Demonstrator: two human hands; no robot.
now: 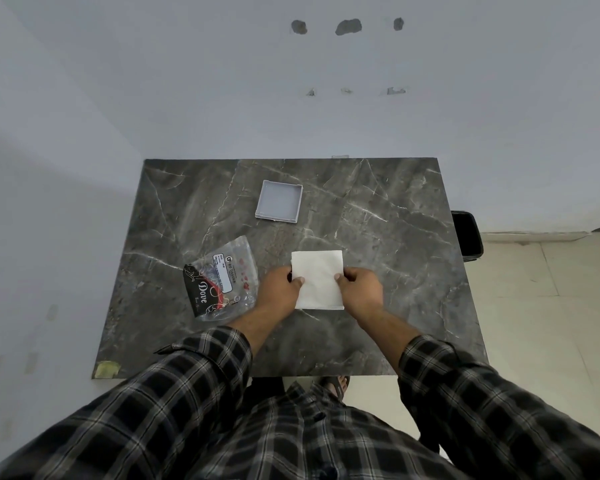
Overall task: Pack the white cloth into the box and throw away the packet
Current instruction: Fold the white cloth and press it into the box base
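Observation:
A folded white cloth [318, 277] lies square on the dark marble table [395, 237], near its front middle. My left hand [279, 289] pinches the cloth's left edge and my right hand [359, 287] pinches its right edge. Farther back on the table sits a shallow, open pale grey box [278, 201], with nothing in it. Left of my hands lies a crumpled clear plastic packet [222, 277] with black and red print, flat on the table and untouched.
A black bin [466, 235] stands on the floor just past the table's right edge. Grey walls close in behind and to the left. A patch of yellow tape [107, 369] marks the table's front left corner.

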